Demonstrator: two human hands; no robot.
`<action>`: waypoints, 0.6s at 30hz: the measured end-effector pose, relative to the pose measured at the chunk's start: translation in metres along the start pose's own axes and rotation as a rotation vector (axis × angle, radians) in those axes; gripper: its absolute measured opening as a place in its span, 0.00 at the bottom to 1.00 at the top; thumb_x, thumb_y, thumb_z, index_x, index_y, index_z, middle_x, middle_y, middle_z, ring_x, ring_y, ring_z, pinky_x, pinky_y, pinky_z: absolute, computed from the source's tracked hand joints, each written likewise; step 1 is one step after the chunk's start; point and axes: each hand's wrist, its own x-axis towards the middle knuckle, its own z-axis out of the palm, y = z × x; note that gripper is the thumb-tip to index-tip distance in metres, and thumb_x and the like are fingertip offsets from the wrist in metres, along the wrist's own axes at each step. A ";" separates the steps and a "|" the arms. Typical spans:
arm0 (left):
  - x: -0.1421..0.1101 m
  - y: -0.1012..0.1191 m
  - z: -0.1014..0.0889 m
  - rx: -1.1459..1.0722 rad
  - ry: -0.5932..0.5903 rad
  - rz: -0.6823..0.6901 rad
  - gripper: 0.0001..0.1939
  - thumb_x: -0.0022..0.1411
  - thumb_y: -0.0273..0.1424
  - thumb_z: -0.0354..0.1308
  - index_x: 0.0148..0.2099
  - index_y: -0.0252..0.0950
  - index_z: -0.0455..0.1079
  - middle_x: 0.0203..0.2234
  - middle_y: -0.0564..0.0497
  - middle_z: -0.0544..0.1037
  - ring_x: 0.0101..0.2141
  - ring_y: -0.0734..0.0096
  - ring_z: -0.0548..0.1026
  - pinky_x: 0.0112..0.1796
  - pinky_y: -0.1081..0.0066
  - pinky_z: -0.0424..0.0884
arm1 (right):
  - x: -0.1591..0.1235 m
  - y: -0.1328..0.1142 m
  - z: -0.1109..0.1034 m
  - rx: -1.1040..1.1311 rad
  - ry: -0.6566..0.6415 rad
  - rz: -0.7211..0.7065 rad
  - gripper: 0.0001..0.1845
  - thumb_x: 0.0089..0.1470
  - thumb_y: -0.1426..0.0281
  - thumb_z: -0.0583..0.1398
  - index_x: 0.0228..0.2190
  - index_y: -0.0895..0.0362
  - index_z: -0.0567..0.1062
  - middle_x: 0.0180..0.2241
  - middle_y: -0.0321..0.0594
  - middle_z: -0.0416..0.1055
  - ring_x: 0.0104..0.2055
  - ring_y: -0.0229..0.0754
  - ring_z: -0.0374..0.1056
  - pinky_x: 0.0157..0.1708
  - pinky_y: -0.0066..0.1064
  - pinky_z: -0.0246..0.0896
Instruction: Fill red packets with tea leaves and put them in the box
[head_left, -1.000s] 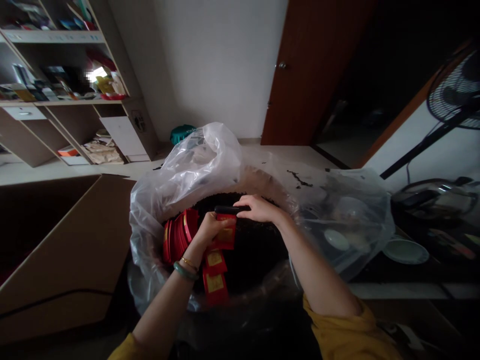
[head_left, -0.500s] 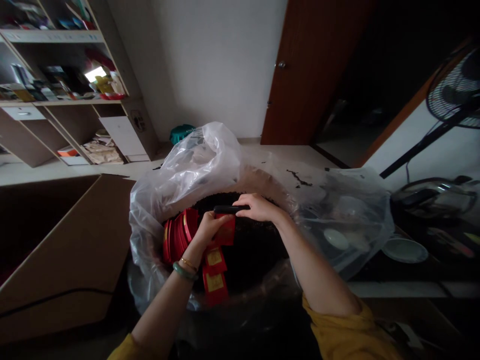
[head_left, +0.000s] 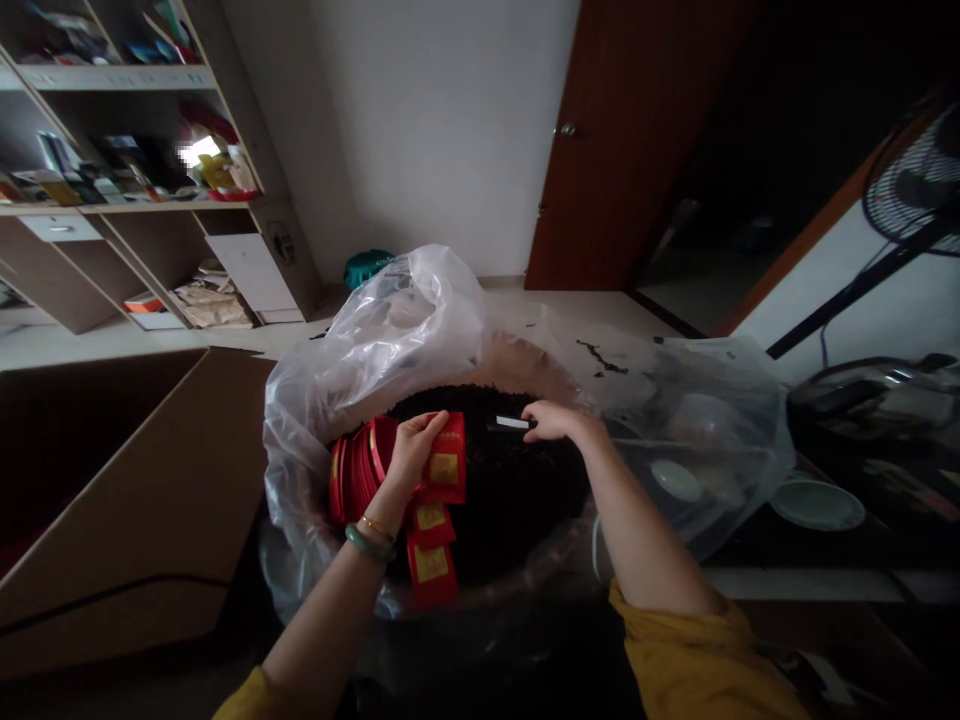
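My left hand (head_left: 414, 448) is closed on the upper edge of a red packet (head_left: 450, 440) with a gold panel, held above dark, loose, leaf-like material (head_left: 517, 490). My right hand (head_left: 553, 421), a short way to the right, grips a small tool (head_left: 512, 423) with a pale flat strip and a dark part at the fingers; its exact kind is unclear. Below the held packet, two more red packets (head_left: 433, 580) lie overlapping on the dark material. Under and left of my left hand stands a row of red packets (head_left: 351, 478).
A clear plastic bag (head_left: 300, 410) lines the round container and spreads over its rim. An open cardboard box (head_left: 172, 480) stands at the left. On the right are a pale dish (head_left: 817, 502) and a standing fan (head_left: 915, 185). Shelves (head_left: 120, 75) and a door (head_left: 607, 150) lie beyond.
My right hand has moved right with the tool, away from the packet. The tool has turned, showing its pale strip. The packet in my left hand now shows its gold panel.
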 end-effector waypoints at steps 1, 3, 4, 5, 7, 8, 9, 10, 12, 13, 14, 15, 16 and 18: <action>0.000 0.000 0.000 0.007 0.005 0.002 0.23 0.41 0.48 0.66 0.30 0.32 0.74 0.17 0.55 0.74 0.17 0.78 0.66 0.20 0.77 0.61 | 0.002 0.000 0.003 -0.007 -0.003 0.021 0.18 0.38 0.71 0.68 0.36 0.57 0.79 0.37 0.45 0.77 0.36 0.46 0.73 0.35 0.32 0.65; -0.002 -0.001 0.002 0.011 0.013 0.011 0.24 0.41 0.50 0.66 0.28 0.32 0.72 0.15 0.56 0.72 0.16 0.79 0.64 0.19 0.77 0.59 | 0.003 -0.010 0.007 0.038 0.027 -0.024 0.17 0.43 0.69 0.66 0.38 0.57 0.78 0.39 0.45 0.77 0.37 0.45 0.73 0.37 0.31 0.65; -0.002 -0.001 0.003 0.008 0.010 0.013 0.25 0.41 0.51 0.65 0.27 0.32 0.72 0.15 0.56 0.71 0.16 0.79 0.64 0.18 0.77 0.58 | 0.003 -0.019 0.009 0.099 0.060 -0.080 0.15 0.47 0.68 0.64 0.40 0.57 0.78 0.40 0.45 0.77 0.39 0.43 0.73 0.38 0.31 0.65; -0.003 -0.001 0.004 0.006 0.002 0.015 0.25 0.41 0.51 0.65 0.27 0.32 0.71 0.15 0.56 0.71 0.16 0.80 0.64 0.18 0.78 0.57 | 0.002 -0.031 0.010 0.186 0.095 -0.155 0.15 0.52 0.65 0.61 0.42 0.56 0.77 0.41 0.44 0.77 0.40 0.42 0.72 0.40 0.30 0.65; -0.004 -0.002 0.005 0.014 -0.027 0.027 0.25 0.41 0.52 0.65 0.26 0.32 0.70 0.15 0.56 0.70 0.16 0.80 0.63 0.19 0.78 0.56 | 0.000 -0.055 0.012 0.398 0.141 -0.320 0.17 0.56 0.62 0.57 0.44 0.57 0.76 0.41 0.43 0.77 0.40 0.40 0.72 0.40 0.29 0.65; -0.004 -0.003 0.006 0.030 -0.041 0.041 0.26 0.41 0.52 0.65 0.25 0.32 0.70 0.15 0.57 0.70 0.16 0.80 0.62 0.19 0.78 0.55 | -0.002 -0.066 0.014 0.471 0.136 -0.375 0.17 0.55 0.62 0.58 0.44 0.57 0.76 0.40 0.42 0.77 0.39 0.40 0.72 0.39 0.29 0.65; -0.004 -0.003 0.005 0.054 -0.053 0.059 0.26 0.42 0.53 0.64 0.25 0.32 0.70 0.14 0.57 0.69 0.16 0.81 0.61 0.18 0.78 0.55 | -0.003 -0.076 0.017 0.502 0.150 -0.399 0.15 0.53 0.63 0.60 0.40 0.58 0.78 0.37 0.41 0.78 0.37 0.40 0.72 0.38 0.28 0.65; -0.004 -0.004 0.004 0.088 -0.059 0.081 0.26 0.43 0.54 0.63 0.24 0.32 0.69 0.14 0.57 0.68 0.16 0.81 0.60 0.18 0.77 0.53 | -0.004 -0.084 0.019 0.517 0.159 -0.396 0.13 0.51 0.64 0.61 0.36 0.58 0.79 0.33 0.40 0.78 0.35 0.40 0.72 0.36 0.28 0.65; -0.004 -0.005 0.000 0.180 -0.063 0.109 0.28 0.47 0.55 0.59 0.21 0.32 0.68 0.12 0.57 0.66 0.16 0.80 0.59 0.18 0.76 0.53 | -0.004 -0.095 0.024 0.535 0.155 -0.322 0.08 0.49 0.67 0.63 0.30 0.59 0.79 0.25 0.37 0.76 0.27 0.38 0.70 0.29 0.27 0.64; -0.003 -0.004 -0.002 0.236 -0.059 0.115 0.28 0.49 0.56 0.56 0.20 0.33 0.68 0.12 0.56 0.65 0.16 0.78 0.60 0.19 0.75 0.53 | -0.004 -0.098 0.027 0.563 0.134 -0.268 0.07 0.48 0.67 0.63 0.28 0.59 0.79 0.21 0.36 0.74 0.23 0.37 0.69 0.25 0.26 0.63; -0.002 -0.004 -0.005 0.299 -0.047 0.120 0.29 0.52 0.56 0.54 0.20 0.33 0.69 0.11 0.55 0.66 0.17 0.76 0.62 0.20 0.74 0.55 | -0.004 -0.100 0.029 0.608 0.099 -0.214 0.07 0.48 0.68 0.63 0.27 0.59 0.79 0.17 0.34 0.72 0.19 0.36 0.66 0.22 0.26 0.62; -0.002 -0.002 -0.008 0.369 -0.025 0.129 0.29 0.55 0.55 0.51 0.20 0.33 0.70 0.12 0.53 0.68 0.18 0.74 0.65 0.21 0.74 0.58 | -0.004 -0.102 0.031 0.664 0.056 -0.171 0.06 0.48 0.69 0.63 0.26 0.59 0.79 0.15 0.33 0.70 0.17 0.35 0.64 0.20 0.26 0.61; -0.001 0.000 -0.011 0.446 0.012 0.148 0.29 0.57 0.53 0.50 0.21 0.33 0.72 0.13 0.51 0.70 0.20 0.70 0.69 0.24 0.73 0.61 | -0.004 -0.104 0.032 0.723 0.016 -0.138 0.06 0.48 0.70 0.63 0.25 0.59 0.78 0.13 0.32 0.68 0.16 0.35 0.63 0.19 0.25 0.61; 0.001 0.006 -0.021 0.624 0.119 0.205 0.26 0.61 0.48 0.47 0.26 0.33 0.76 0.19 0.48 0.76 0.28 0.64 0.74 0.31 0.71 0.66 | -0.005 -0.108 0.036 0.817 -0.050 -0.099 0.06 0.49 0.72 0.63 0.22 0.59 0.77 0.12 0.31 0.68 0.15 0.34 0.64 0.19 0.25 0.62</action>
